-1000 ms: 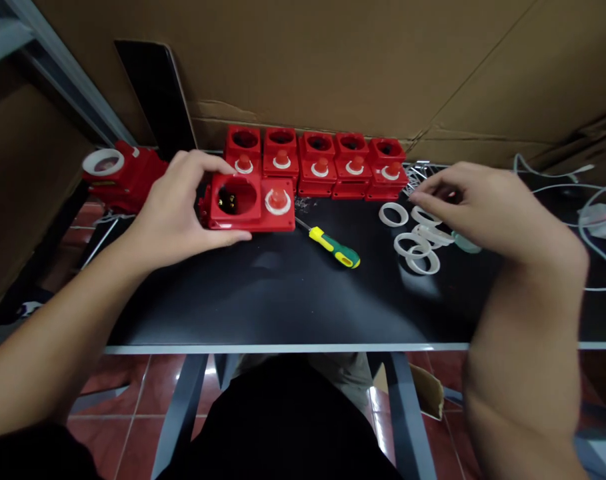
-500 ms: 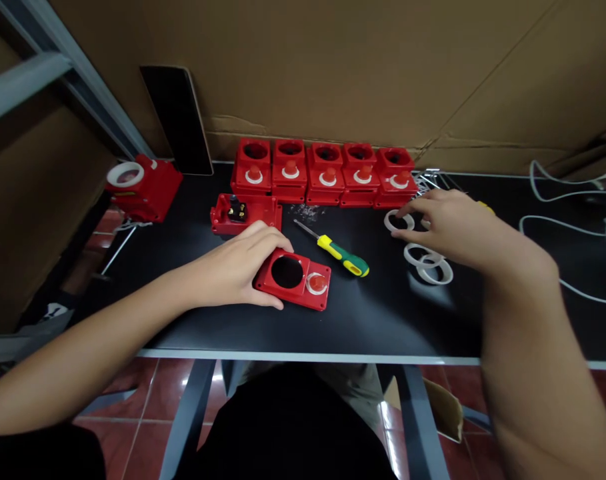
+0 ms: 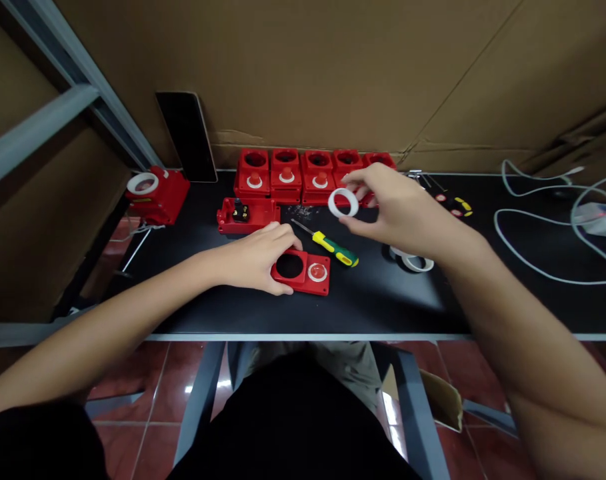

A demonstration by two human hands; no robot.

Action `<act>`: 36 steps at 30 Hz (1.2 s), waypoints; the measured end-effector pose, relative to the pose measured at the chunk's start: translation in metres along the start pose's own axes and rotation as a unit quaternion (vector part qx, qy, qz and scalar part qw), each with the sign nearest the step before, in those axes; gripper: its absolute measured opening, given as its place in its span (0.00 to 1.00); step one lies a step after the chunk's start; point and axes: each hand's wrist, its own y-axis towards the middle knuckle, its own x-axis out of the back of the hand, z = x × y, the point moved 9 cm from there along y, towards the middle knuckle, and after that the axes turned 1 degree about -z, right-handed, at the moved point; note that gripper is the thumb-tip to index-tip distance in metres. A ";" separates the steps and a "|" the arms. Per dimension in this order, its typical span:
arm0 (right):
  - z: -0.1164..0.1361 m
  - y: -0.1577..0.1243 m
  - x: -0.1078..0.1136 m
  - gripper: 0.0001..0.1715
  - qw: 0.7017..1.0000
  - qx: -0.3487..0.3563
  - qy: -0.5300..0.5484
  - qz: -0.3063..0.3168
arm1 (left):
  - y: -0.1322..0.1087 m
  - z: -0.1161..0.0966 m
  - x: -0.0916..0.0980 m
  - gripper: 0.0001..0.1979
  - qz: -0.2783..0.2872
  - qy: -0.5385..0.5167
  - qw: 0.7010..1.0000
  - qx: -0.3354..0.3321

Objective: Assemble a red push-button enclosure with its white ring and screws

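My left hand (image 3: 263, 259) grips the left end of a red cover plate (image 3: 310, 283), which has a large round hole and a red button ringed in white. The plate lies on the dark tabletop. Between thumb and fingers, my right hand (image 3: 383, 200) holds a white ring (image 3: 335, 193) upright, raised above the table. A screwdriver (image 3: 340, 251) with a green and yellow handle lies beyond the plate. Behind my left hand sits an open red box (image 3: 263, 213) with a black part inside. More white rings (image 3: 419, 265) lie below my right wrist, partly hidden.
Several red boxes with buttons (image 3: 287, 187) stand in a row at the back. Another red box (image 3: 160, 200) with a white ring is at the left, near a black panel (image 3: 187, 137) leaning on cardboard. White cables (image 3: 537, 212) curl across the right side.
My right hand has picked up one white ring from the table and carried it left toward the red plate. My left hand still holds the plate. The view has shifted slightly.
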 end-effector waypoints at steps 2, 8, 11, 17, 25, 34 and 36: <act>0.020 0.008 -0.008 0.25 0.999 0.029 -0.015 -0.003 | 0.002 0.001 0.000 0.33 0.002 0.006 1.000 -0.006; 0.043 0.005 -0.017 0.21 0.993 0.072 0.056 -0.073 | -0.012 -0.008 -0.001 0.39 -0.029 0.077 0.997 0.001; 0.043 -0.004 -0.022 0.23 0.990 0.084 0.063 -0.097 | -0.023 -0.019 0.005 0.35 -0.037 0.117 0.992 -0.001; 0.057 -0.016 -0.033 0.24 0.988 0.083 0.122 -0.049 | -0.028 -0.015 0.017 0.30 -0.043 0.108 0.993 0.023; 0.081 -0.028 -0.057 0.37 0.980 0.135 0.139 0.034 | -0.023 -0.002 0.016 0.32 -0.079 0.063 0.994 0.050; 0.076 -0.028 -0.067 0.36 0.983 0.117 0.139 0.038 | -0.028 -0.008 0.027 0.22 -0.122 -0.001 0.992 0.043; 0.076 -0.028 -0.068 0.36 0.983 0.115 0.137 0.038 | -0.028 -0.010 0.026 0.19 -0.124 0.003 0.992 0.037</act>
